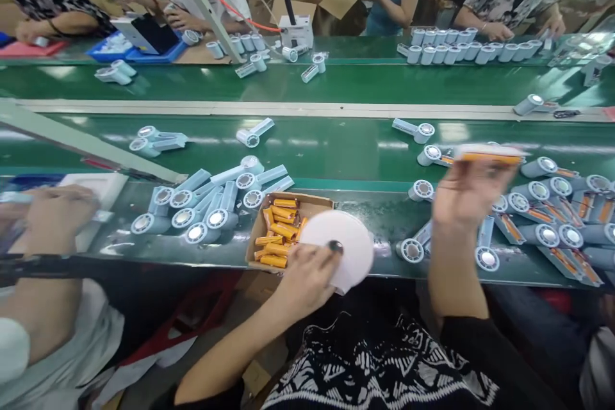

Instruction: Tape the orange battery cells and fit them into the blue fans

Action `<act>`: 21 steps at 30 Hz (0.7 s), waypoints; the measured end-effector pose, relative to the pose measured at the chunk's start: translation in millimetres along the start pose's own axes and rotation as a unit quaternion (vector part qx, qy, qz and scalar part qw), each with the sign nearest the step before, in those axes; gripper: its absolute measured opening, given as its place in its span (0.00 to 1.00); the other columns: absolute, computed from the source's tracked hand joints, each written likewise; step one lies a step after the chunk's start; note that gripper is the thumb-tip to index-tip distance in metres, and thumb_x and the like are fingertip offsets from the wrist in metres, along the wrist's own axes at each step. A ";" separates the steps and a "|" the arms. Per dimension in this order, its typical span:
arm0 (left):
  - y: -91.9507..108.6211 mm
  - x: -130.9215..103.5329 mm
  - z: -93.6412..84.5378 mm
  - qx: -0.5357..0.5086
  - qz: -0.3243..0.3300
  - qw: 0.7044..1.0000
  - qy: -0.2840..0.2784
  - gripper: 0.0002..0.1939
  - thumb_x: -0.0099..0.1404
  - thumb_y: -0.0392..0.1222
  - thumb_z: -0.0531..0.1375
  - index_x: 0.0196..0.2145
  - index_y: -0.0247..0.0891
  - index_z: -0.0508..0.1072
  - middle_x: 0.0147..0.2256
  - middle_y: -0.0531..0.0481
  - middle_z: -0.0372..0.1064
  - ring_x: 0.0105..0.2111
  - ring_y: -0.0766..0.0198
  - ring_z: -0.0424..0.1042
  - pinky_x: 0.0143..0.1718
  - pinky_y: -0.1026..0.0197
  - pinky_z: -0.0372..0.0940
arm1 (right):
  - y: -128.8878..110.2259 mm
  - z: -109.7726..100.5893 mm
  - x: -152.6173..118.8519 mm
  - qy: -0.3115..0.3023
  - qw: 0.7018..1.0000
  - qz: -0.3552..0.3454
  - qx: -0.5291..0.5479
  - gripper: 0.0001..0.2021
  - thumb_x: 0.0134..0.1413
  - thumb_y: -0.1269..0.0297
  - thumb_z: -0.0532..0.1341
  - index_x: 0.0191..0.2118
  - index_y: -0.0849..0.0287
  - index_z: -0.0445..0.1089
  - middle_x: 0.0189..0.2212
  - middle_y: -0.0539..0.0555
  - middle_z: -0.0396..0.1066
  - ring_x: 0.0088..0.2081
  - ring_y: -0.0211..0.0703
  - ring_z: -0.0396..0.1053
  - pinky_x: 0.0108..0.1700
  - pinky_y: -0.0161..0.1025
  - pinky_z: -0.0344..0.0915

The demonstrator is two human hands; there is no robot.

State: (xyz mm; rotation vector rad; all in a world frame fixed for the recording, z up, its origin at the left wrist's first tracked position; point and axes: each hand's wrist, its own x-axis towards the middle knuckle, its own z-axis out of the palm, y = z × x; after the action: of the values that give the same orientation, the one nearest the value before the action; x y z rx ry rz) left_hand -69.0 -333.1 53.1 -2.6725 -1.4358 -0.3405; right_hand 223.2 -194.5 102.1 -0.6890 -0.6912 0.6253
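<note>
Hands: left (310, 278) on white disc (343, 246), right (471, 195) seemingly gripping blurred handle (490, 155).

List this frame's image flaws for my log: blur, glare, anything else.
Head view: motion blur smears the right hand and the white-and-orange piece in it; a neighbour's hand at left also looks soft; pale glare streaks the near green belt; blocky pixelation masks patches along the top edge; the orange cylinders remain fairly readable.

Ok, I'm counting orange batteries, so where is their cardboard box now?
In the head view, the cardboard box sits left of centre on the bench, right of some pale blue casings, partly behind the white disc in the left hand.
</note>
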 end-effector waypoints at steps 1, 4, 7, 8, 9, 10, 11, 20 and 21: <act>-12.6 -7.2 -1.1 0.016 -0.050 0.999 -0.012 0.27 0.62 0.44 0.68 0.59 0.45 0.76 0.49 0.41 0.75 0.48 0.47 0.64 0.52 0.46 0.57 | -6.5 -11.9 13.5 0.008 0.999 -0.029 -0.017 0.17 0.57 0.59 0.72 0.51 0.46 0.73 0.47 0.49 0.75 0.49 0.39 0.76 0.50 0.36 0.75; -59.9 -31.2 -4.8 0.076 -0.210 0.972 -0.073 0.32 0.60 0.45 0.70 0.62 0.40 0.74 0.53 0.35 0.73 0.52 0.40 0.64 0.51 0.43 0.60 | -15.4 -54.7 13.3 -0.014 0.996 0.052 -0.070 0.26 0.47 0.61 0.77 0.53 0.44 0.74 0.45 0.50 0.76 0.45 0.42 0.78 0.46 0.38 0.77; -97.8 -47.1 -12.7 0.063 -0.255 0.952 -0.157 0.40 0.56 0.51 0.73 0.64 0.41 0.71 0.57 0.34 0.71 0.56 0.38 0.64 0.53 0.43 0.63 | -14.2 -99.8 -19.1 0.028 0.982 0.140 -0.120 0.32 0.36 0.64 0.80 0.52 0.40 0.77 0.40 0.51 0.78 0.42 0.48 0.79 0.42 0.45 0.78; -106.0 -46.2 -17.1 0.053 -0.255 0.952 -0.159 0.41 0.56 0.54 0.74 0.64 0.41 0.71 0.57 0.35 0.71 0.57 0.38 0.64 0.54 0.43 0.63 | -14.0 -113.8 -28.5 0.046 0.976 0.161 -0.138 0.33 0.36 0.64 0.80 0.53 0.37 0.77 0.40 0.53 0.79 0.43 0.51 0.80 0.42 0.48 0.78; -112.4 -39.9 -21.9 0.043 -0.248 0.957 -0.144 0.40 0.57 0.56 0.73 0.64 0.41 0.72 0.57 0.36 0.72 0.57 0.39 0.64 0.56 0.43 0.63 | -14.3 -126.7 -35.5 0.062 0.970 0.176 -0.154 0.33 0.37 0.64 0.80 0.53 0.34 0.77 0.40 0.54 0.79 0.45 0.54 0.80 0.42 0.50 0.78; -117.6 -27.1 -26.3 0.033 -0.235 0.965 -0.115 0.37 0.60 0.58 0.71 0.63 0.41 0.73 0.56 0.37 0.73 0.57 0.40 0.65 0.58 0.44 0.62 | -15.1 -138.2 -39.8 0.076 0.965 0.185 -0.168 0.33 0.39 0.64 0.80 0.54 0.31 0.77 0.42 0.55 0.80 0.47 0.56 0.80 0.42 0.53 0.78; -122.0 -6.9 -29.4 0.019 -0.215 0.973 -0.083 0.34 0.63 0.59 0.67 0.62 0.42 0.74 0.55 0.39 0.74 0.57 0.42 0.66 0.60 0.44 0.61 | -16.0 -148.2 -42.0 0.088 0.961 0.189 -0.180 0.33 0.40 0.63 0.79 0.54 0.30 0.77 0.43 0.57 0.80 0.48 0.58 0.79 0.43 0.55 0.77; -73.5 373.6 66.2 -0.139 -0.178 0.918 -0.325 0.32 0.76 0.63 0.45 0.45 0.39 0.82 0.40 0.42 0.83 0.47 0.50 0.79 0.53 0.53 0.68 | -7.0 -171.1 -33.8 0.124 0.953 0.212 -0.176 0.29 0.41 0.60 0.79 0.53 0.46 0.77 0.41 0.58 0.82 0.42 0.57 0.83 0.44 0.57 0.81; -58.9 406.5 82.7 -0.145 -0.183 0.915 -0.329 0.34 0.76 0.64 0.44 0.46 0.37 0.82 0.39 0.41 0.83 0.48 0.49 0.79 0.53 0.54 0.67 | -6.4 -171.2 -34.4 0.132 0.951 0.213 -0.180 0.29 0.41 0.60 0.79 0.52 0.46 0.77 0.41 0.58 0.83 0.42 0.57 0.83 0.43 0.55 0.81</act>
State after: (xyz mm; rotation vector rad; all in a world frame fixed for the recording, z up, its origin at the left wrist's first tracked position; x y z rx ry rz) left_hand 111.6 44.8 67.4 -2.8803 -2.2362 0.4153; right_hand 330.4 -283.0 -3.8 -1.2592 -0.4061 0.7912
